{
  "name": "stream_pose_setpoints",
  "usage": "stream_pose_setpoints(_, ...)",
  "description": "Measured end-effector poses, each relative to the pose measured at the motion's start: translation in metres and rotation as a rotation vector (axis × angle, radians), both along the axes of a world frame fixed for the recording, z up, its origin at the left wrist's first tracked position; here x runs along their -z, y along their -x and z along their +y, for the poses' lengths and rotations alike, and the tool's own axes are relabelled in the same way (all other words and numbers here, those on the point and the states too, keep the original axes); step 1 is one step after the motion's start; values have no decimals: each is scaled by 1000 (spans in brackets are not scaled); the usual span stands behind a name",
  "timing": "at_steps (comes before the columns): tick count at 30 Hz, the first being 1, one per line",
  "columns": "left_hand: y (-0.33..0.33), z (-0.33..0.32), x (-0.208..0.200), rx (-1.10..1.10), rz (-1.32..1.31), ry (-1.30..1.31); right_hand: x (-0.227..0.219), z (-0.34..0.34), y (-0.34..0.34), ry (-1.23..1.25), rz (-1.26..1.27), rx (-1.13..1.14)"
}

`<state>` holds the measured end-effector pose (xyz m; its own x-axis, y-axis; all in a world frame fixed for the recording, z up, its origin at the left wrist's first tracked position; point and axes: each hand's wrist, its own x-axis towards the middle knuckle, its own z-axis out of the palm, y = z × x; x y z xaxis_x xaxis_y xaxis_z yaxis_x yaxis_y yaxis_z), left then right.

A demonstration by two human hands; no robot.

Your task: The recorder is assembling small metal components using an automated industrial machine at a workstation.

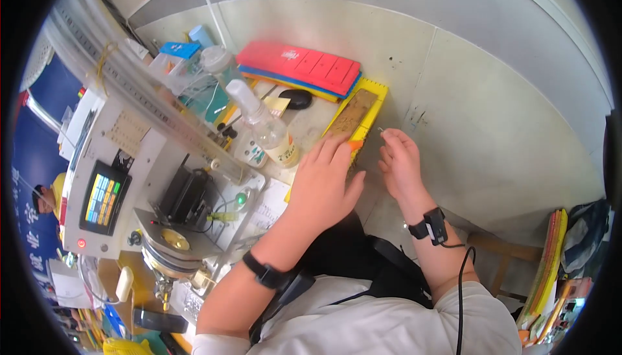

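My left hand (327, 183) lies over the near part of a long yellow tray (377, 99), its fingers stretched forward and its thumb apart. A brown board-like piece (353, 112) lies inside the tray, and a small orange thing (355, 145) shows beside the left fingertips. Whatever is under that palm is hidden. To the right of the tray, my right hand (400, 160) is raised in a pinch. A tiny, thin, shiny bit (381, 130) sticks out at its fingertips, too small to name.
Left of the tray stand a clear pump bottle (275, 134) and a black mouse (297, 99). Red and blue bins (298, 66) lie behind. A machine with a lit screen (103, 197) and a round metal plate (175, 239) fills the left. The wall (479, 95) bounds the right.
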<state>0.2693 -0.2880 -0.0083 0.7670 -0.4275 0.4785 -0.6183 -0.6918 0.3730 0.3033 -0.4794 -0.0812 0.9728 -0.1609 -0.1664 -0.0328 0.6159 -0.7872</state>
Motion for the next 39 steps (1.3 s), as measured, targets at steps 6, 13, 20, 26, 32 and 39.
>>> stream_pose_setpoints(6,-47,-20,18,38,32,-26,18,-3,-24,-47,-29,-129)
stream_pose_setpoints(13,-50,-21,24,-20,69,-61,24,-3,-31,-20,-35,-217)
stream_pose_setpoints(20,-49,-22,23,-2,20,-125,28,-6,-33,0,8,-253)
stream_pose_setpoints(26,-47,-24,23,-13,37,-187,39,-12,-32,-72,23,-300)
stream_pose_setpoints(32,-45,-26,17,-28,37,-241,45,-14,-36,-25,16,-313)
stream_pose_setpoints(39,10,17,-14,107,112,82,58,8,-18,755,-185,261)
